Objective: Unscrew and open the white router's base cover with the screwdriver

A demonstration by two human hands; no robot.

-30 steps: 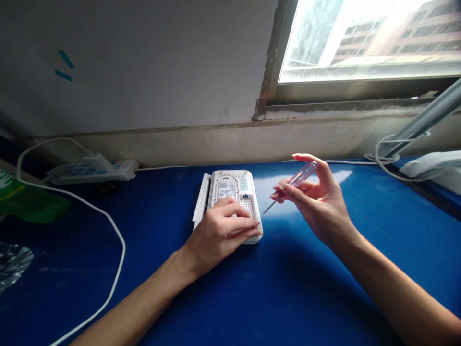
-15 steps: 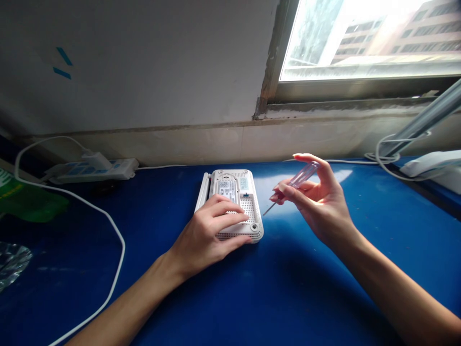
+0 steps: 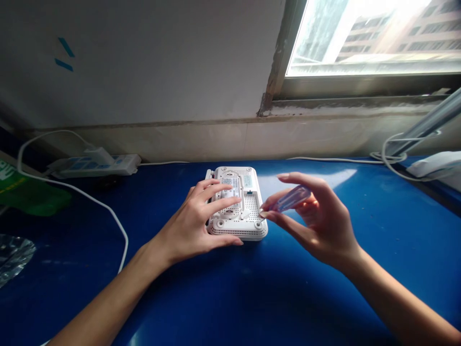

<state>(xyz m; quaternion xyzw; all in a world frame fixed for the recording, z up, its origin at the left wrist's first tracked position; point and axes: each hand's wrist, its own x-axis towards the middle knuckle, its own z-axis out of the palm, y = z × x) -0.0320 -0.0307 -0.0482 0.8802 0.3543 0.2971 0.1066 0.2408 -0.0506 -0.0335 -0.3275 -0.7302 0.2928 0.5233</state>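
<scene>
A white Wi-Fi router [image 3: 252, 207] lies underside up on the blue table, showing vent holes, labels and round corner recesses. My left hand [image 3: 196, 216] holds it from the left, fingers spread over its labelled middle and thumb along its near edge. In my right hand [image 3: 313, 221] is a small screwdriver [image 3: 292, 198] with a clear purplish handle, pinched between thumb and fingers and tilted. Its tip reaches the recess at the router's near right corner; whether it sits in a screw I cannot tell. Part of the shaft is hidden by my fingertips.
A power strip [image 3: 126, 164] with a plugged-in adapter stands at the back left, its white cable [image 3: 108, 209] looping over the table. Green packaging [image 3: 32, 194] and crinkled clear plastic [image 3: 14, 257] lie at the left. A metal pole [image 3: 421, 126] wound with cable rises at the right.
My right hand has moved left and down, bringing the screwdriver tip from beside the router to its near right corner. My left hand has shifted left on the router, uncovering more of its underside.
</scene>
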